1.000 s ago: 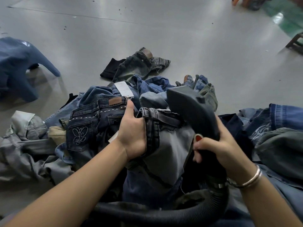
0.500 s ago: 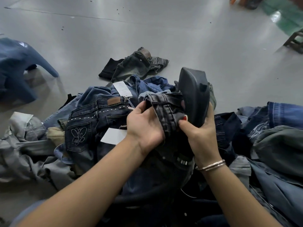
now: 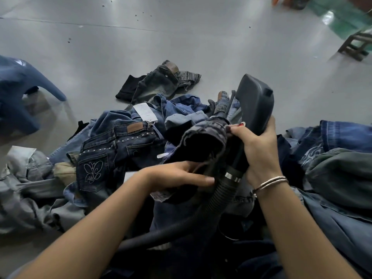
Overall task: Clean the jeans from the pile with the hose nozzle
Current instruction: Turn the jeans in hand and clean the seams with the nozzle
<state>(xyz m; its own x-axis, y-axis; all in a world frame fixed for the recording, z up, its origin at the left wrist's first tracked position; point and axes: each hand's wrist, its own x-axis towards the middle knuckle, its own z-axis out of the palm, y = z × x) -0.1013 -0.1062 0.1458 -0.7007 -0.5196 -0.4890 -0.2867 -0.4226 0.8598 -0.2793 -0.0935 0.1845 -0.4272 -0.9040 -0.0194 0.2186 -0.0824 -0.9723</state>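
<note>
The hose nozzle (image 3: pixel 254 103) is gripped upright in the right hand (image 3: pixel 259 150), whose fingertips also pinch the grey jeans (image 3: pixel 203 137) above the pile (image 3: pixel 120 150). The left hand (image 3: pixel 177 176) is held flat, fingers straight, under the jeans' opening.

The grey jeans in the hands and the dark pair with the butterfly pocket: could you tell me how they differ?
The grey jeans are faded grey and lifted off the pile, held beside the nozzle by the right hand; the butterfly jeans are dark blue with studs and lie untouched on the pile. The grey jeans are bunched open; the butterfly jeans lie flatter. Both are denim.
</note>
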